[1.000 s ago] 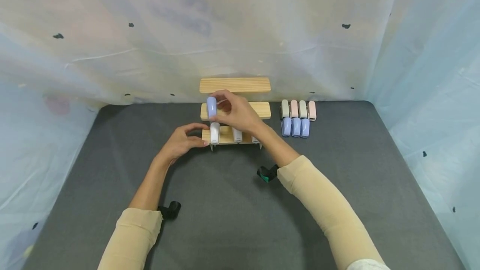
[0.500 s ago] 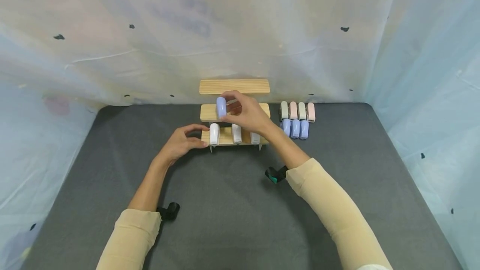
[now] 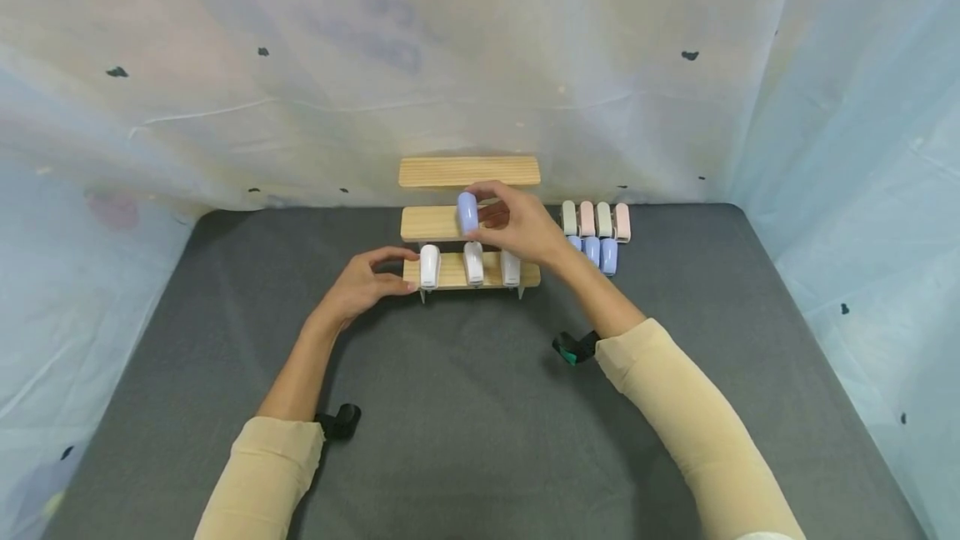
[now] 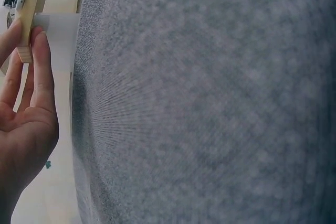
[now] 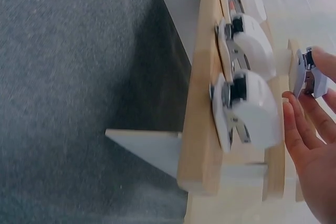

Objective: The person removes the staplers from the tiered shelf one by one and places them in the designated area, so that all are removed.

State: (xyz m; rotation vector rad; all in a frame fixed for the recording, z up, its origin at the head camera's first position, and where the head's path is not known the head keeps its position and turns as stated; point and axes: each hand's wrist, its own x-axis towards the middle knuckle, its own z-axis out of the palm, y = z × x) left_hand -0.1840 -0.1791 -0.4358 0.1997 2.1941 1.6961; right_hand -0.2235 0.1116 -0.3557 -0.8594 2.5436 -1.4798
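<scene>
My right hand [image 3: 517, 227] holds a lavender mini stapler [image 3: 467, 213] between thumb and fingers over the middle board of a three-tier wooden rack [image 3: 450, 272]. In the right wrist view the lavender stapler [image 5: 308, 74] is close against that board; I cannot tell if it rests there. My left hand [image 3: 360, 283] pinches the left end of the lowest board, thumb on one side and fingers [image 4: 43, 72] on the other. Along that lowest board stand three white mini staplers, left [image 3: 429, 266], middle [image 3: 473, 263] and right [image 3: 510, 269].
Right of the rack, two rows of staplers stand on the dark grey table [image 3: 450, 440]: pale green and pink ones [image 3: 587, 219] behind, lavender ones [image 3: 608, 257] in front. The rack's top board [image 3: 469, 172] is bare, close to the pale curtain [image 3: 480, 40].
My right hand has carried the lavender stapler rightward along the middle board, from above the left white stapler to behind the middle one. My left hand has stayed on the rack's end.
</scene>
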